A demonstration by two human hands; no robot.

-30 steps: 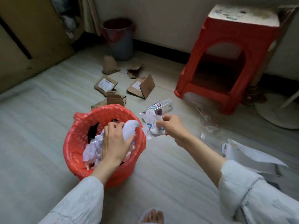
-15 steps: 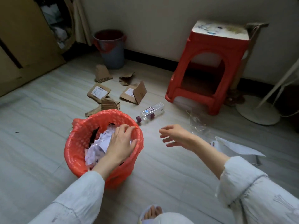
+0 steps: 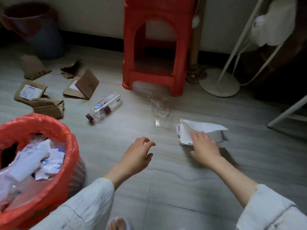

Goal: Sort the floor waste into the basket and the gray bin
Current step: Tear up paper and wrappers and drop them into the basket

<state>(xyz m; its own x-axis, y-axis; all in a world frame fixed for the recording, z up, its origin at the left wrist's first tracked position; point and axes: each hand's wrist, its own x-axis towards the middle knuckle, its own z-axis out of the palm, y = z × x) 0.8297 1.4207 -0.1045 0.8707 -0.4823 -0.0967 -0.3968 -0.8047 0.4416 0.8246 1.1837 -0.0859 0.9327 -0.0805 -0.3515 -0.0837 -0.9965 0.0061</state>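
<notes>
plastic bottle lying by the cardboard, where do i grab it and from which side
Grip the plastic bottle around its clear middle, coming from above. It lies flat on its side with nothing touching it. The left hand is nearer and holds nothing; the right hand rests on the white paper.

A pale wood-grain floor [image 3: 174, 180] runs to a light wall [image 3: 93, 15] with a dark skirting board [image 3: 93, 42]. A red plastic stool [image 3: 157, 47] stands at the far centre, a white round-based stand [image 3: 219, 83], perhaps a fan, to its right. The light is dim.
</notes>
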